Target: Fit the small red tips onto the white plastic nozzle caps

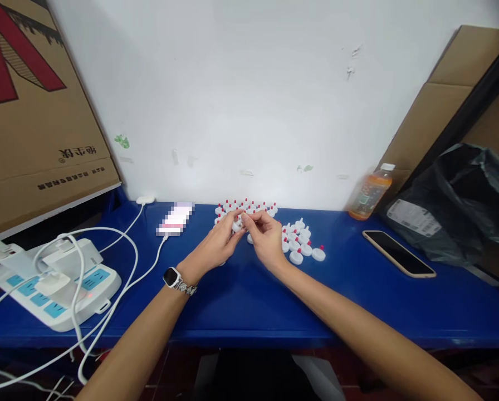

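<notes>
Over the middle of the blue table, my left hand (216, 248), with a watch at its wrist, is closed around a white nozzle cap (236, 226). My right hand (268, 240) meets it there, thumb and forefinger pinched at the cap's upper end; whatever sits between those fingertips is hidden. Behind both hands stand several white nozzle caps with red tips (246, 201), set close together near the wall. To the right of my right hand lies a loose cluster of nozzle caps (303, 236), some with red tips and some bare. One red-tipped cap (318, 254) rests at the cluster's right end.
On the left, a white power strip (57, 317) trails looping white cables (136, 262), one reaching a lit phone (176, 218). Rightward are an orange drink bottle (371, 192), a dark phone (397, 253) and a black plastic bag (462, 206). A wall (241, 111) bounds the blue table (249, 312).
</notes>
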A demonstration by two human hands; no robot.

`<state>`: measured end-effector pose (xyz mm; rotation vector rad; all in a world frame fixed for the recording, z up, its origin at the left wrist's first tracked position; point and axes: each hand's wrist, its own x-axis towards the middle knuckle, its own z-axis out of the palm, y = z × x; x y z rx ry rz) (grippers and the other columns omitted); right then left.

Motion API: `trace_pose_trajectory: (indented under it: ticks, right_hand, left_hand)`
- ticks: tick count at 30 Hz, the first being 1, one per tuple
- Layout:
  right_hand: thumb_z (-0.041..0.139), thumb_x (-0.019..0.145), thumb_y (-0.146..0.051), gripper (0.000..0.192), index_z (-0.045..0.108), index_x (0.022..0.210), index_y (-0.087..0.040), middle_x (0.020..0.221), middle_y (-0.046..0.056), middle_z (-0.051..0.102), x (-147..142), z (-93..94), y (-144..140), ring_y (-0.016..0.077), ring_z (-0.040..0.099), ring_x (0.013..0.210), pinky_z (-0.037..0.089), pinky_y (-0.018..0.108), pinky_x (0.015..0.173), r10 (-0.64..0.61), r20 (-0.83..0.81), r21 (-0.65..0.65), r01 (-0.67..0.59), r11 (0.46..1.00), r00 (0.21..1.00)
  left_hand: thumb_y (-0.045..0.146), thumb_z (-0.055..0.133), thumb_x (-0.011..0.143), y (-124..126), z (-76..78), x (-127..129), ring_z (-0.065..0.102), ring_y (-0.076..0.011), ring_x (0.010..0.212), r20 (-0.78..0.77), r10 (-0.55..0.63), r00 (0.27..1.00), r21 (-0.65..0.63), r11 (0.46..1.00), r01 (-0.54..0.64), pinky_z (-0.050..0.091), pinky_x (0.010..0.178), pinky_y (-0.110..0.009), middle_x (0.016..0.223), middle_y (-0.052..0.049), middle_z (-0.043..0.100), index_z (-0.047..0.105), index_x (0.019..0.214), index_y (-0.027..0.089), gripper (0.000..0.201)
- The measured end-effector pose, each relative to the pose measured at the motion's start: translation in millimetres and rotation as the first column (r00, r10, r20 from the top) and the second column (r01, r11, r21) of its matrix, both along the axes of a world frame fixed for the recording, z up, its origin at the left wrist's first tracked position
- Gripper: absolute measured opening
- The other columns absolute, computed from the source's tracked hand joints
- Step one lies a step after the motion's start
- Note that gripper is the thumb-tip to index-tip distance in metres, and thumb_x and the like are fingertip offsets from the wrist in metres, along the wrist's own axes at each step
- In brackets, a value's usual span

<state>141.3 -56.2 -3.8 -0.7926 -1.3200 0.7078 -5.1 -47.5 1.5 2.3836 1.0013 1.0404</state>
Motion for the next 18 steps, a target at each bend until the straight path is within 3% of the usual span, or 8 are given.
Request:
trace_pose_trajectory:
  ticks: [5,7,9,11,13,15,18]
  right_hand:
    - [0.071,0.079,-0.048,0.03,0.054,0.078,-0.022,0.071,-0.001,0.06,16,1.9,7,0.014,0.056,0.064,0.046,0.027,0.06,0.126,0.004,-0.057,-0.125,0.991,0.992]
    - [0.07,0.079,-0.042,0.027,0.051,0.077,-0.022,0.068,-0.002,0.058,26,2.7,9,0.0133,0.054,0.061,0.043,0.027,0.058,0.122,0.098,-0.058,-0.117,0.991,0.988]
    - [0.066,0.082,-0.034,0.02,0.052,0.077,-0.022,0.067,-0.003,0.057,35,3.0,9,0.0128,0.052,0.061,0.041,0.026,0.06,0.106,0.3,-0.038,-0.099,0.994,0.948]
    - [0.062,0.085,-0.026,0.011,0.055,0.078,-0.021,0.068,-0.003,0.059,43,2.4,9,0.0126,0.053,0.062,0.04,0.026,0.064,0.143,0.551,-0.034,-0.149,0.988,0.822]
    - [0.06,0.086,-0.02,0.006,0.057,0.08,-0.02,0.071,-0.003,0.062,46,1.0,9,0.0126,0.056,0.066,0.039,0.028,0.072,0.158,0.748,-0.033,-0.2,0.979,0.645]
    - [0.059,0.086,-0.016,0.005,0.059,0.084,-0.02,0.074,-0.002,0.065,47,-0.5,11,0.0139,0.058,0.073,0.036,0.031,0.081,0.066,0.857,0.028,-0.172,0.985,0.511]
    - [0.06,0.087,-0.017,0.006,0.061,0.092,-0.02,0.07,-0.002,0.063,50,-0.4,14,0.0166,0.059,0.079,0.031,0.033,0.084,-0.087,0.898,0.122,-0.055,0.991,0.432]
  left_hand:
    - [0.044,0.043,0.1,-1,-2.1,2,0.061,-0.0257,0.111,-0.045,0.009,0.999,0.007,1.0,-0.009,0.048,0.096,-0.043,0.132,-0.015,0.059,0.033,0.147,0.021,0.054]
    - [0.05,0.052,0.094,0,0.1,-2,0.057,-0.0286,0.118,-0.099,0.067,0.993,0.05,0.997,-0.063,0.044,0.1,-0.046,0.134,-0.014,0.057,0.032,0.149,0.023,0.064]
    - [0.053,0.06,0.088,2,3.9,-9,0.053,-0.031,0.122,-0.131,0.153,0.98,0.117,0.984,-0.138,0.041,0.103,-0.05,0.131,-0.011,0.058,0.035,0.148,0.024,0.071]
    - [0.049,0.056,0.091,5,7.3,-17,0.052,-0.0295,0.12,-0.121,0.214,0.969,0.164,0.967,-0.193,0.041,0.102,-0.049,0.127,-0.01,0.059,0.045,0.139,0.024,0.055]
    - [0.046,0.055,0.092,8,9.0,-23,0.052,-0.0283,0.117,-0.131,0.239,0.962,0.167,0.962,-0.216,0.042,0.099,-0.046,0.122,-0.008,0.061,0.054,0.127,0.023,0.042]
    - [0.046,0.054,0.092,9,8.8,-23,0.052,-0.0281,0.116,-0.157,0.239,0.958,0.15,0.965,-0.216,0.042,0.098,-0.046,0.119,-0.007,0.061,0.059,0.118,0.023,0.035]
    - [0.047,0.051,0.094,6,7.0,-17,0.051,-0.0276,0.116,-0.18,0.23,0.956,0.129,0.969,-0.209,0.04,0.099,-0.046,0.119,-0.006,0.061,0.06,0.115,0.023,0.033]
